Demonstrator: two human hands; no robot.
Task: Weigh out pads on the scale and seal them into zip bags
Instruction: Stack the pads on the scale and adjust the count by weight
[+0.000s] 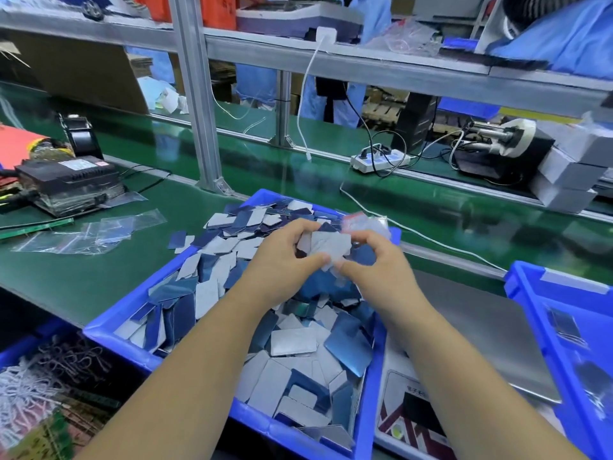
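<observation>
1. Over the middle of the blue bin [109, 330] at the counter's near edge, two bare hands meet, both forearms reaching up from the bottom of the view
2. Left hand [282, 260]: its grip is curled round a small stack of grey pads [328, 244], thumb tip on the stack's near edge; the number of pads in the stack cannot be told
3. Right hand [374, 270]: its grip pinches a clear zip bag [368, 225] with a red strip at its top, held against the same stack; the bag is blurred, so I cannot tell whether any pad is inside it
4. One bin holds the loose pads [298, 346], grey on one face and blue on the other, heaped in disorder, far too many to count; two or three lie outside it on the green counter [99, 280] by the bin's far left corner
5. One scale [491, 330] with a bare metal platform sits just right of the bin, its printed front panel at the counter's near edge
6. A second blue bin [530, 293] stands at the right edge, beside the scale, with a few dark pieces inside
7. Several empty clear bags [99, 232] lie spread on the counter's left part, overlapping; the count is unclear
8. One black device [66, 180] sits behind them, and one white power strip [378, 161] lies farther back on the far belt
</observation>
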